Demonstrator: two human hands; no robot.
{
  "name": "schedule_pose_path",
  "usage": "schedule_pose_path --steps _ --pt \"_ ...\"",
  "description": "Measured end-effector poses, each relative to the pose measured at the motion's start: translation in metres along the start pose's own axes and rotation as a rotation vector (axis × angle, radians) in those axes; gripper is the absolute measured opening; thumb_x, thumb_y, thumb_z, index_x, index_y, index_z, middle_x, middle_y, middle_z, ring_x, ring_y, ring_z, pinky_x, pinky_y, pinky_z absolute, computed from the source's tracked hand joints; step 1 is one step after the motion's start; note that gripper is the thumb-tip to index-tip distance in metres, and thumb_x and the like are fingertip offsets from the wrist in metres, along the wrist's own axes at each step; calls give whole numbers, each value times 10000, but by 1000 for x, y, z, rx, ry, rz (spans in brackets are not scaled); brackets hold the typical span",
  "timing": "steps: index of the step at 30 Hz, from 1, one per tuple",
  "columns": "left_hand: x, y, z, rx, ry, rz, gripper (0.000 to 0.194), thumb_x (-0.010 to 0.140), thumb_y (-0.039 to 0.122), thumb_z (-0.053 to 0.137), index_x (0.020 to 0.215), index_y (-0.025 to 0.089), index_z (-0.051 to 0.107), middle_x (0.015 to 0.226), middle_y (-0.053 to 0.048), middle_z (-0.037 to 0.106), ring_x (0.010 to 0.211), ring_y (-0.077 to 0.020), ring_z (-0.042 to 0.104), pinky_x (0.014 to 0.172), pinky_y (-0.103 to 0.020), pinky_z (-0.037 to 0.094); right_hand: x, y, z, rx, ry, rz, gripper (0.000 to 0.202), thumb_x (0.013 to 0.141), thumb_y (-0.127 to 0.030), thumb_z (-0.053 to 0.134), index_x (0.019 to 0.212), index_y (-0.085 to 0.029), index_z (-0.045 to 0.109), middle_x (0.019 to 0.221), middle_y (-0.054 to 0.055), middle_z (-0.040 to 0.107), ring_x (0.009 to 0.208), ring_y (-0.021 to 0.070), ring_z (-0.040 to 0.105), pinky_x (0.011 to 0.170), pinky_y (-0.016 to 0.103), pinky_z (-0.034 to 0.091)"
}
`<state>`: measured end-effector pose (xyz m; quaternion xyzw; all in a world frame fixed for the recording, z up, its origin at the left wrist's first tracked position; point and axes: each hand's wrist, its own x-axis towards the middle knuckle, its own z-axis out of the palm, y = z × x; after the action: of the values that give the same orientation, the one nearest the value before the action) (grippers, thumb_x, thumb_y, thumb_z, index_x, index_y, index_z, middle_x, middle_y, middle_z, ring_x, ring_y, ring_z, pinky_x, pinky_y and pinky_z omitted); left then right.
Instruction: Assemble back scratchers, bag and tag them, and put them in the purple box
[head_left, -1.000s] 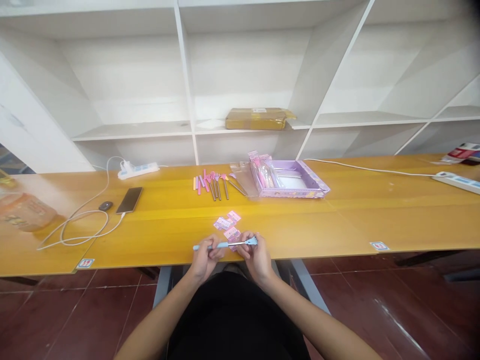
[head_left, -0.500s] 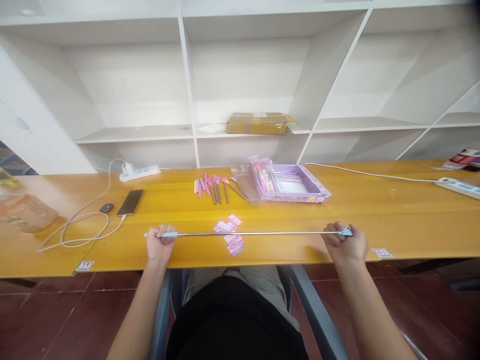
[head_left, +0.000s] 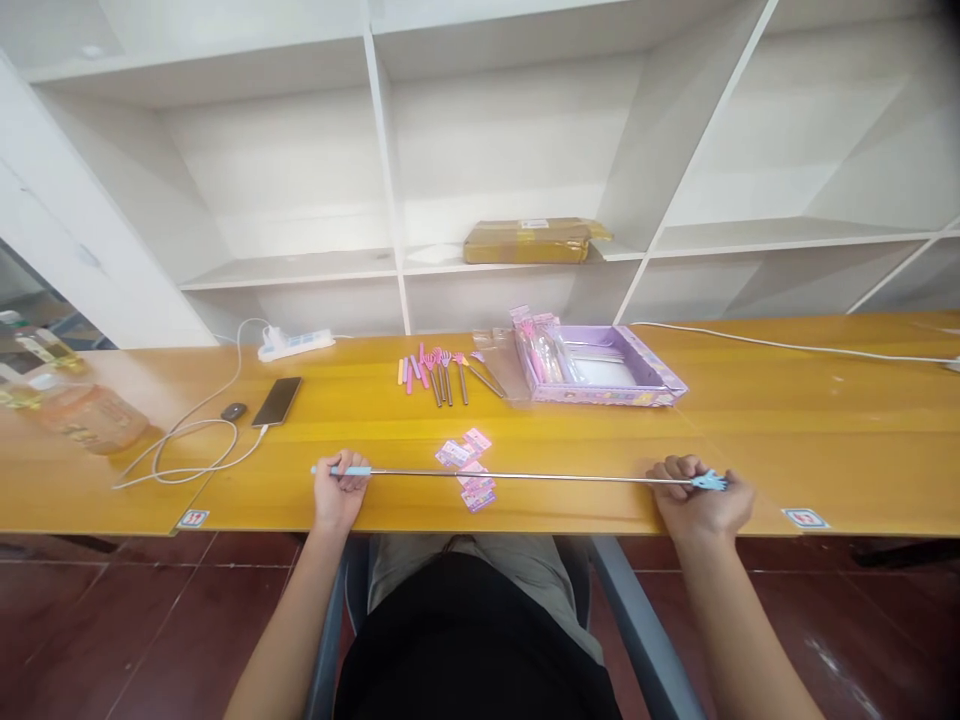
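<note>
A telescopic back scratcher [head_left: 555,477], drawn out long, spans level between my hands above the table's front part. My left hand [head_left: 340,490] is closed round its light blue handle. At the other end, my right hand [head_left: 701,497] grips the rod beside the light blue claw-shaped head, which shows above the palm. Under the rod lie several small pink and purple cards [head_left: 474,470]. Farther back are several short back scratchers with pink and purple heads [head_left: 444,375], and loose pastel handle pieces [head_left: 411,370] left of them.
A purple display box [head_left: 634,395] holds bagged pieces, with a clear plastic bag [head_left: 504,362] at its left. A phone [head_left: 277,401] on a white cable, a dark mouse-like object [head_left: 233,411], a power strip [head_left: 296,345] and an orange jug [head_left: 94,415] stand left. A taped carton [head_left: 532,242] rests on the shelf.
The view has shifted slightly left. My right hand's fingers have loosened somewhat, showing more of the blue claw head. The back scratcher stays extended between both hands, its right end slightly lower.
</note>
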<state>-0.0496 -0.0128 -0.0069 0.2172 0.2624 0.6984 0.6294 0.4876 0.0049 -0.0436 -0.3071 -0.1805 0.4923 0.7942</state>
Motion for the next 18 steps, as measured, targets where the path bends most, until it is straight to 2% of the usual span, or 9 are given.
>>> schedule_pose_path --steps 10,15,18 --pt "0 1 1 5 1 -2 429 917 263 600 614 233 298 508 73 241 441 -105 255 458 -280 250 -1 3 1 42 44 22 452 1001 -506 377 642 -235 426 537 -52 311 389 99 324 354 225 294" --pt "0 1 4 -26 39 42 455 908 230 591 628 235 233 512 74 222 440 -105 254 450 -287 235 -5 4 12 35 87 25 439 1031 -436 290 659 -241 418 538 -46 323 393 104 318 359 219 292" --pt "-1 0 8 -42 60 64 465 906 230 583 636 234 205 521 71 206 444 -108 244 444 -293 221 -9 5 22 31 115 28 442 1036 -450 287 660 -244 391 528 -59 301 388 99 299 367 220 295"
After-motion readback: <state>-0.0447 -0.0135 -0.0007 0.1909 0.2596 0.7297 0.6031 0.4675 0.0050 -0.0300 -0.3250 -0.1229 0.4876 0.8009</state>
